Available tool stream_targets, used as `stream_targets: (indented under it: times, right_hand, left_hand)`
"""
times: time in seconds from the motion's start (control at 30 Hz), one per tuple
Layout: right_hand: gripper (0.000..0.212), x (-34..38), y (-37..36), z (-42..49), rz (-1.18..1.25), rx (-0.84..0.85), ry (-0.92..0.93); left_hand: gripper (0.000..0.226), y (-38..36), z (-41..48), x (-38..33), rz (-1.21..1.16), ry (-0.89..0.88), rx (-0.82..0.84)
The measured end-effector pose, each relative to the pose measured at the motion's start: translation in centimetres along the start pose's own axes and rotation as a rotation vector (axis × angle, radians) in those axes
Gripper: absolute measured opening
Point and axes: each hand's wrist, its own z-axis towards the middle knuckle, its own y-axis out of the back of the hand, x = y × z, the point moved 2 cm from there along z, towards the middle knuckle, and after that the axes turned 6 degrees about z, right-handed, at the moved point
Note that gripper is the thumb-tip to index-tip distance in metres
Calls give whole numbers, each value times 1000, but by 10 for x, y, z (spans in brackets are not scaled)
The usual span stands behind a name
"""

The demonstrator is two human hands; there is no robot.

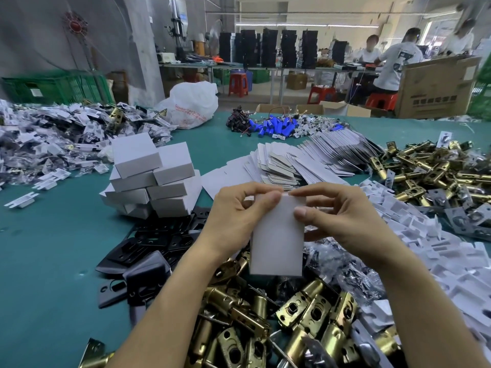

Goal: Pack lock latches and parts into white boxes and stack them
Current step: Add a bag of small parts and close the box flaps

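Clock directions are counted from the held box, with 12 o'clock pointing away from the person.

The green table (53, 248) has its only bare surface from 7 to 9 o'clock, a wide strip that reaches the left border of the view. At 10 o'clock the stack of closed white boxes (151, 176) stands, with some boxes lying askew. Just under it, at 8 to 9 o'clock, the black plates (148, 251) lie spread, touching the stack's foot. From 5 to 7 o'clock the brass latches (292, 322) are heaped right under the forearms. The white plastic inserts (438, 261) fill 3 to 4 o'clock, and the flat cartons (305, 160) lie fanned at 12 to 1 o'clock. The far table edge shows at 12 o'clock, beyond the blue cells (276, 126).

The white box (277, 240) is held in the air above the latches, its long side running toward the person. The left hand (233, 221) and the right hand (340, 221) both pinch its far end: each thumb presses on the upper face near a corner, and the fingers curl over the far edge. The near end of the box hangs free below the hands.
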Motion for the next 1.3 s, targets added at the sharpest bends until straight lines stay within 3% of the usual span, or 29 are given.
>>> stream_targets:
  times: [0.07, 0.13, 0.2, 0.27, 0.33, 0.47, 0.67, 0.8, 1.1, 1.3]
  right_hand:
    - [26, 5, 0, 1, 70, -70, 30]
    - [29, 9, 4, 1, 183, -171, 58]
    - [31, 10, 9, 2, 254, -270, 75]
    - [30, 8, 10, 3, 262, -328, 71]
    - [35, 4, 6, 6, 249, -337, 37]
    - [55, -1, -4, 8, 220, -248, -76]
    - [41, 0, -11, 5, 87, -81, -152]
    - [27, -1, -15, 3, 17, -1, -165]
    - [24, 2, -15, 1, -25, 39, -165]
    - [24, 0, -15, 1, -59, 37, -181]
  left_hand:
    - [35, 6, 2, -3, -1, 50, -15]
    - [50, 9, 1, -2, 46, 203, 107]
    - [47, 6, -3, 0, 41, 339, 276]
    - [31, 3, -4, 1, 9, 378, 299]
    - [27, 3, -2, 1, -53, 414, 212]
    - [42, 8, 6, 1, -264, 540, -56]
    - [40, 42, 34, -12, -576, 517, -463]
    - [39, 67, 49, -7, -647, 560, -555]
    - [34, 81, 56, 7, -886, 534, -806]
    - [35, 84, 52, 4, -852, 484, -1065]
